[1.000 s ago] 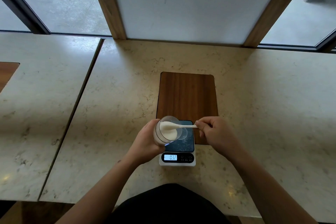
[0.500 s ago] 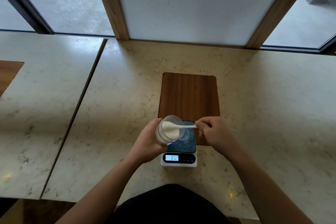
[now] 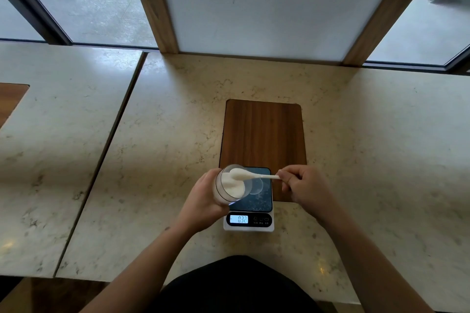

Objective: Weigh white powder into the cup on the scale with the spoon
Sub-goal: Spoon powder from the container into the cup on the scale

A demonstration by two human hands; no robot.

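Observation:
A small digital scale (image 3: 250, 221) with a dark top and a lit display sits near the table's front edge. On its platform stands a clear cup (image 3: 257, 187), hard to make out. My left hand (image 3: 203, 202) holds a clear container of white powder (image 3: 229, 185), tilted to the right over the scale's left side. My right hand (image 3: 302, 185) pinches the handle of a white spoon (image 3: 254, 175). The spoon's bowl, heaped with powder, lies at the container's mouth.
A wooden inlay panel (image 3: 263, 134) is set into the marble table (image 3: 165, 147) just behind the scale. A second marble table (image 3: 58, 134) adjoins on the left. A white wall panel and windows stand behind.
Both hands, the container and the spoon keep almost the same pose. The view has shifted slightly; the scale's display reads the same.

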